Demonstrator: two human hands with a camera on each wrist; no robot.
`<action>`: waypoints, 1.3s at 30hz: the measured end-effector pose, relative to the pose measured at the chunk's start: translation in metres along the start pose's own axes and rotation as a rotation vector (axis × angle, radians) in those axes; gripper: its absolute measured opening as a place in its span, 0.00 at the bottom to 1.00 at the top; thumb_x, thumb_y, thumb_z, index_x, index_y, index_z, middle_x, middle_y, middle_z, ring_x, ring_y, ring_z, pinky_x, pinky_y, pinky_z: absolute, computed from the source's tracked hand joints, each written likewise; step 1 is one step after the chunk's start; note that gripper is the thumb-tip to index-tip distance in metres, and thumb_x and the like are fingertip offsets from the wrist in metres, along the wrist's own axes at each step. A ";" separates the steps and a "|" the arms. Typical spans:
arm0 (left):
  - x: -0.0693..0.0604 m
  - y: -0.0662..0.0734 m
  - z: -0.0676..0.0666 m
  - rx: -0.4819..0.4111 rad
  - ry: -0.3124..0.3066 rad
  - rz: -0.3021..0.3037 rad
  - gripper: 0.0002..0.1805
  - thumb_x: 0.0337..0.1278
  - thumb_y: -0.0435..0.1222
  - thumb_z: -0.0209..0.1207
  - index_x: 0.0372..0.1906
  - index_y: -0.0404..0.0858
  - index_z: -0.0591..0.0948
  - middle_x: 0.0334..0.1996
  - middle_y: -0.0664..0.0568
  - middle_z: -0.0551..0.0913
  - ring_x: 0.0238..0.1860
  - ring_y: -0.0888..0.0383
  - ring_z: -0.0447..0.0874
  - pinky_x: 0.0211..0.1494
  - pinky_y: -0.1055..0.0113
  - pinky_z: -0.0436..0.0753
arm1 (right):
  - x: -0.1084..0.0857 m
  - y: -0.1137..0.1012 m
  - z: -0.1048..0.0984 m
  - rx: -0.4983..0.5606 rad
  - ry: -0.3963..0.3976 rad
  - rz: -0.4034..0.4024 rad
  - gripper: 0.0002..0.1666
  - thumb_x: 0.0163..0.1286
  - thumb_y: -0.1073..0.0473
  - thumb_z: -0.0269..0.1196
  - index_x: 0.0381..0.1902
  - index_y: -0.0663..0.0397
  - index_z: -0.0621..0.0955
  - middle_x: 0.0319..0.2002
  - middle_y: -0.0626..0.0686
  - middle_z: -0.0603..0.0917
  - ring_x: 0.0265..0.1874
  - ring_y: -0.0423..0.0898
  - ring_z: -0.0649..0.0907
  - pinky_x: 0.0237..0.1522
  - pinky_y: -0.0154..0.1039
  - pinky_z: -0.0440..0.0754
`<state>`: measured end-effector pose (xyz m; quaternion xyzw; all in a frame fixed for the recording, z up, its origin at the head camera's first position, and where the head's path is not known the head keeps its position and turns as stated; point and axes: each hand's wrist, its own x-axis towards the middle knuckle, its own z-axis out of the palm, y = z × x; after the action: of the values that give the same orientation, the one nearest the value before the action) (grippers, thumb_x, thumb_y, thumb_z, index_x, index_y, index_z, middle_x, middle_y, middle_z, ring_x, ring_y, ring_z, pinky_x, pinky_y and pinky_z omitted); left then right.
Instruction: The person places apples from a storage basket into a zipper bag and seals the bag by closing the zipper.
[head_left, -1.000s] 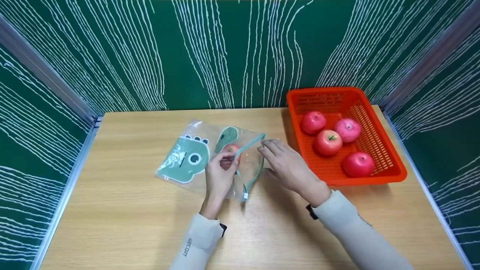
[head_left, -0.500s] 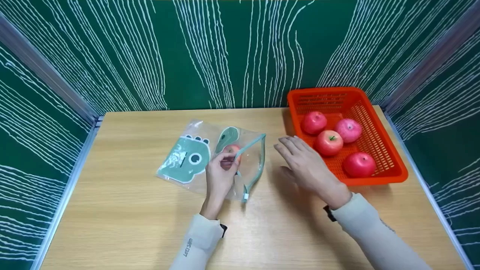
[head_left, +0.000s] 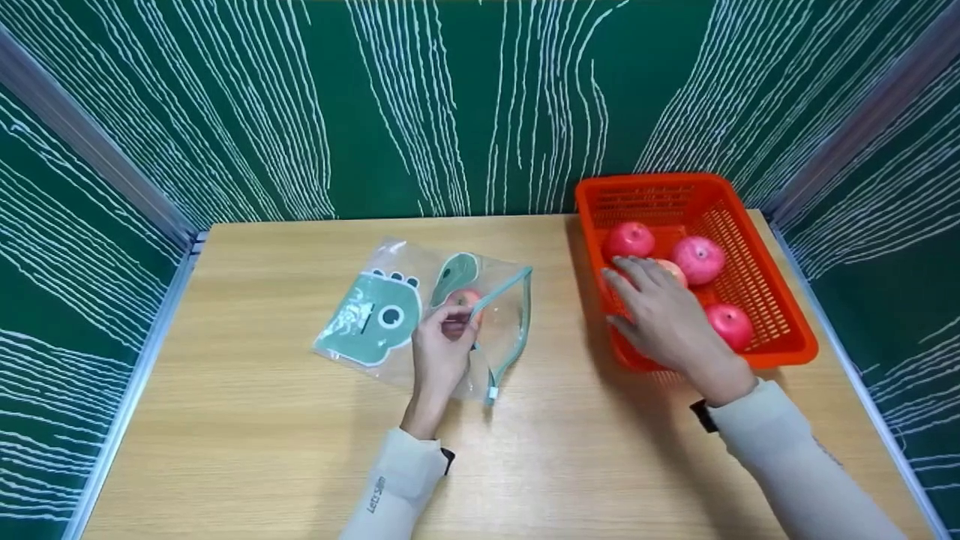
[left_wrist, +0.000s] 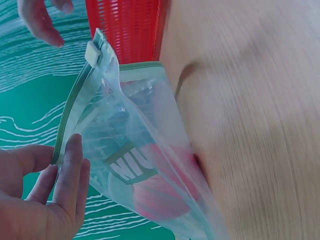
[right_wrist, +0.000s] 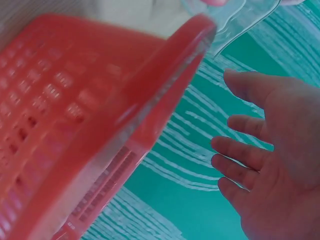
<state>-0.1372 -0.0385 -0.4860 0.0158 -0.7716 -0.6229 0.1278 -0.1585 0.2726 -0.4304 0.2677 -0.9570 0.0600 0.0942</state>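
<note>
A clear zip bag (head_left: 405, 360) with a green cartoon print lies on the table, its green-edged mouth spread towards the right. My left hand (head_left: 440, 349) pinches one edge of that mouth between thumb and fingers; the left wrist view shows the white slider (left_wrist: 92, 54) at the strip's end. Inside the bag sits a red apple (left_wrist: 165, 187). Over the near left part of the orange basket (head_left: 776, 360) hovers my right hand (head_left: 667, 319), fingers extended and holding nothing. It partly covers an apple (head_left: 673, 271) in the basket.
Other apples in the basket are one at the back left (head_left: 630, 240), one at the back right (head_left: 698, 260) and one at the front (head_left: 730, 326). Green walls with white wavy lines enclose the wooden table (head_left: 247, 450) at the back and sides.
My right hand has moved away from the bag's mouth, to the right, and is now over the basket. The left hand and the bag stay almost where they were.
</note>
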 end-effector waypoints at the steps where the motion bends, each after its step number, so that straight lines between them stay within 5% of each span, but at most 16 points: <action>1: 0.000 0.000 0.000 0.000 0.001 -0.001 0.09 0.57 0.21 0.68 0.44 0.29 0.88 0.40 0.40 0.89 0.39 0.47 0.90 0.47 0.59 0.90 | -0.001 0.004 -0.001 0.007 -0.005 0.009 0.53 0.52 0.58 0.84 0.74 0.61 0.73 0.72 0.68 0.74 0.71 0.68 0.72 0.70 0.68 0.74; 9: 0.000 0.000 0.001 0.015 0.009 0.011 0.08 0.58 0.23 0.70 0.43 0.30 0.88 0.39 0.41 0.88 0.40 0.47 0.89 0.49 0.57 0.90 | -0.005 0.030 -0.003 0.004 -0.029 0.077 0.47 0.58 0.62 0.80 0.71 0.68 0.72 0.68 0.72 0.75 0.68 0.70 0.73 0.70 0.69 0.72; 22: -0.002 0.000 0.001 0.039 0.011 0.013 0.08 0.57 0.23 0.70 0.42 0.30 0.88 0.38 0.43 0.88 0.40 0.49 0.88 0.48 0.59 0.89 | -0.008 0.062 -0.005 -0.011 -0.184 0.197 0.59 0.51 0.61 0.83 0.79 0.61 0.67 0.76 0.70 0.67 0.75 0.72 0.64 0.74 0.73 0.61; 39: -0.002 -0.002 0.001 0.022 -0.010 0.013 0.09 0.56 0.21 0.69 0.42 0.29 0.88 0.39 0.42 0.89 0.41 0.47 0.89 0.50 0.56 0.89 | 0.003 0.082 0.014 -0.193 -0.234 0.155 0.54 0.52 0.61 0.81 0.75 0.65 0.70 0.67 0.73 0.74 0.67 0.73 0.72 0.72 0.71 0.68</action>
<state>-0.1357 -0.0379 -0.4886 0.0093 -0.7790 -0.6138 0.1278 -0.2063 0.3384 -0.4482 0.1880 -0.9805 -0.0566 0.0022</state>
